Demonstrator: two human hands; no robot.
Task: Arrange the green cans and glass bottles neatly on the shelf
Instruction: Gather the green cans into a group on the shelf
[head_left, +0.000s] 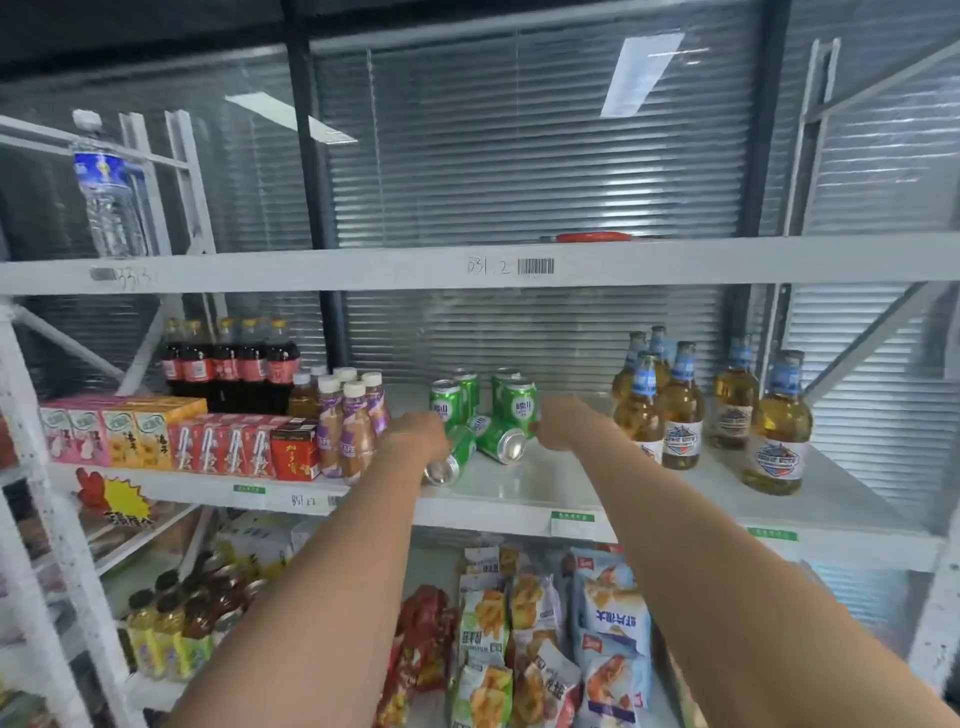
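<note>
**Bright even light, soft focus, bent edges**

Ceiling lamps reflect as pale glare on the glass wall (519, 156). The shelf (571, 483) surface shines softly, with weak shadows. The whole picture is slightly blurred, and straight lines curve toward the edges.

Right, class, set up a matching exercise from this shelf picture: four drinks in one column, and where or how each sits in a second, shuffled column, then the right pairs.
Column one:
1. clear plastic water bottle with blue label
2. green metal can under the left hand
3. amber glass bottles with blue neck labels
4. dark cola bottles with red labels

Column two:
A. standing at the right of the middle shelf
B. lying on its side
C. upright on the top shelf
D. back left of the middle shelf, behind the cartons

Pairs: 1-C, 2-B, 3-A, 4-D
</note>
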